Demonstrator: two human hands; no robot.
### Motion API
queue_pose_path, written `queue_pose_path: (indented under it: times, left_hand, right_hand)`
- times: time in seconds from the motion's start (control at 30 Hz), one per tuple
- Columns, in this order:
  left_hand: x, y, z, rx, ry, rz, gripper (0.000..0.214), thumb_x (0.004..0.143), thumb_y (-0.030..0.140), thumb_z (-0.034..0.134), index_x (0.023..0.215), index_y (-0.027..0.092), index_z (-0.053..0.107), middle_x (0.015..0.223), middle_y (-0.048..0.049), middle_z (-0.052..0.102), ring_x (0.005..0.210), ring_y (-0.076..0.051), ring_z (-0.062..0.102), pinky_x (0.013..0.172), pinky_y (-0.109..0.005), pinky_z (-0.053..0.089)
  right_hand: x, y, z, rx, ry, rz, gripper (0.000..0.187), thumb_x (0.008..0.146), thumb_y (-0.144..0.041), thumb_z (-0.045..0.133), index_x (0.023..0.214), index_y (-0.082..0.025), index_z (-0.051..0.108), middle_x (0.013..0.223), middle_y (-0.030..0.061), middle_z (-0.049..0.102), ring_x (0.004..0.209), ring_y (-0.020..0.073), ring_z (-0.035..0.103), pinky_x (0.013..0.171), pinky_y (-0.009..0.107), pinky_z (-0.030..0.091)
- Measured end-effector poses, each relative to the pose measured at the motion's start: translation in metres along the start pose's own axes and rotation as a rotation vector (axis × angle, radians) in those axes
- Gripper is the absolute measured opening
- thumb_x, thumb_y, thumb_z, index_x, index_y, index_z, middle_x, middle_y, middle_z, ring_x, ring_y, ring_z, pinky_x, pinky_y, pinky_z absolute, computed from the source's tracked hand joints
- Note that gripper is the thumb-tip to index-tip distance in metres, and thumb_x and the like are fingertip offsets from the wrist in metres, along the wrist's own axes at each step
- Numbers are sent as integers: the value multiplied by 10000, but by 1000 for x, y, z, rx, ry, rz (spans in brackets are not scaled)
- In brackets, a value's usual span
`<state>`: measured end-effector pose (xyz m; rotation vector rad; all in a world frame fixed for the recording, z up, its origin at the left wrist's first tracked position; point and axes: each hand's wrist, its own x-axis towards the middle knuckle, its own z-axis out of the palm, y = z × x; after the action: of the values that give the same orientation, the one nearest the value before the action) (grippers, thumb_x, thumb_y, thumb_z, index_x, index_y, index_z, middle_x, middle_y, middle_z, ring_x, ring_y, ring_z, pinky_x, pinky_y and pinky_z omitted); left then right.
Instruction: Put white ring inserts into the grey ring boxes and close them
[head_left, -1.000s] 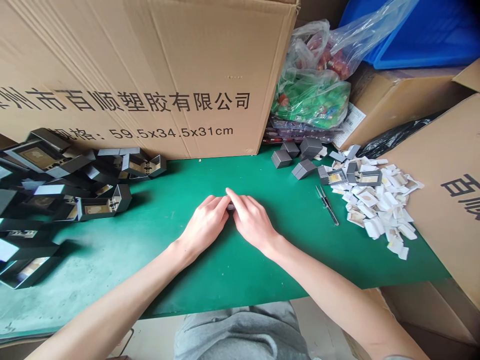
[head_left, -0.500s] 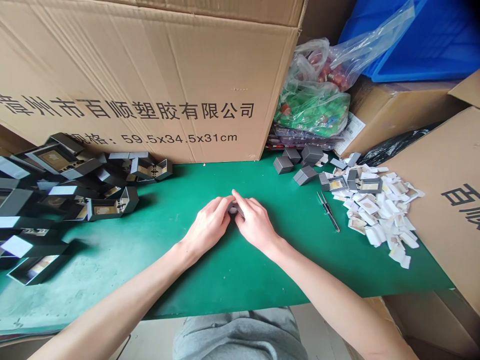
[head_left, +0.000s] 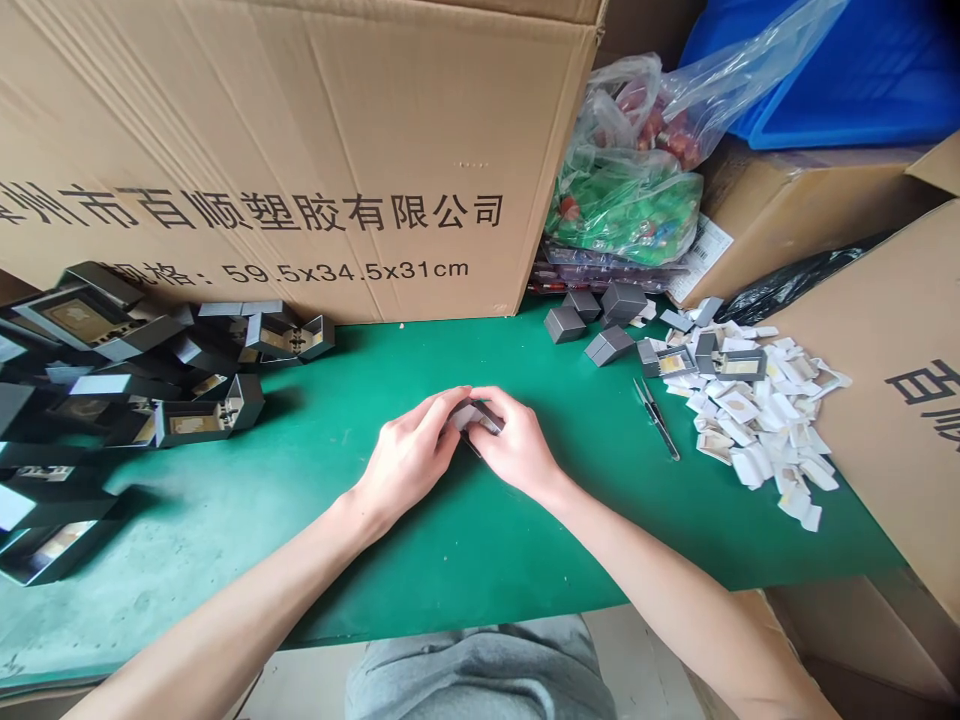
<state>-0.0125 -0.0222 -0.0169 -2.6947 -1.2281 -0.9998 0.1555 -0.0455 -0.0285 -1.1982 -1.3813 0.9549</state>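
Between my two hands, over the middle of the green table [head_left: 450,560], is a small dark grey hinged box [head_left: 474,412]. It looks partly opened, with a pale inside surface showing; the fingers cover most of it. My left hand [head_left: 414,440] wraps round its left side, thumb near the front. My right hand [head_left: 517,435] grips the right side, fingers curled over the far edge. Tweezers [head_left: 657,420] lie on the table to the right of my right hand, apart from it.
Several opened dark boxes [head_left: 199,420] are piled on the left. Closed boxes [head_left: 609,345] stand at the back right beside a heap of white paper-like pieces [head_left: 757,420]. A large cardboard carton [head_left: 300,130] walls off the back; plastic bags [head_left: 630,200] and a blue bin [head_left: 862,90] stand behind right.
The box between my hands now shows more of its pale inside and looks wider apart. My right fingers have curled round it. The view has shifted slightly.
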Motion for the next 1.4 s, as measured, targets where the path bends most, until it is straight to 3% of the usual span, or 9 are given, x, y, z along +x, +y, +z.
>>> queue_pose_path:
  times: [0.3,0.53,0.77,0.93,1.0,1.07,1.27,1.33,1.4]
  left_hand:
    - [1,1,-4,23,-34,-85,347,943,201,538,1276,250,618,1038,-24,793,806,-139,765,641,-178,540]
    - [0,-3,-5,-59,-63,-82,296,1007,276,452,1232,250,643,1085,-47,779,860,-151,751,729,-208,552]
    - [9,3,-21,-449,-233,-294,434,971,485,496,1314,229,569,1244,-83,705,961,-217,701,846,-306,539]
    - [20,10,-25,-828,-280,-564,358,969,547,485,1079,226,599,838,-11,705,780,-195,679,727,-286,528]
    - [22,8,-25,-942,-275,-651,372,922,570,557,1048,223,598,856,-12,700,782,-204,690,727,-296,543]
    - [23,3,-24,-1006,-268,-728,398,897,572,592,1088,224,605,932,-25,710,816,-219,710,751,-315,560]
    - [22,-13,-17,-1280,-169,-822,432,892,432,599,1254,199,628,1196,-78,693,1056,-249,673,939,-418,586]
    - [23,-15,-16,-1395,-142,-839,422,887,384,585,1244,168,651,1239,-102,687,1138,-256,637,992,-436,575]
    - [25,-16,-16,-1452,-132,-846,382,893,368,558,1200,177,682,1258,-106,687,1180,-259,624,1023,-443,564]
  right_hand:
    - [0,-1,-1,-256,-8,-56,393,894,-185,452,1197,-193,702,1044,46,768,785,178,702,769,294,551]
    - [-1,0,0,-256,-17,-110,354,895,-178,463,1138,-228,715,993,21,772,817,192,716,788,305,564]
    - [3,1,-5,-108,5,-94,349,878,-209,536,1199,-247,666,1063,11,759,944,195,724,872,326,577]
    - [7,-8,-26,-109,-32,-47,446,874,-396,640,1285,-224,619,1165,72,713,790,150,695,659,265,575]
    - [8,-16,-43,-134,-31,-57,438,888,-440,633,1266,-220,641,1167,82,712,741,133,682,628,254,558]
    - [12,-21,-71,-155,91,-81,378,917,-449,590,1190,-205,685,1051,77,739,717,136,679,638,262,552]
    - [52,-4,-200,-441,782,-150,322,873,-329,522,1085,-147,682,882,89,734,710,187,667,737,358,557]
    - [70,6,-241,-765,833,-158,305,848,-292,522,1047,-150,705,927,111,728,864,229,667,896,419,518]
    - [85,15,-271,-1060,716,-138,278,823,-264,534,990,-157,729,1082,147,708,1061,279,606,1015,468,436]
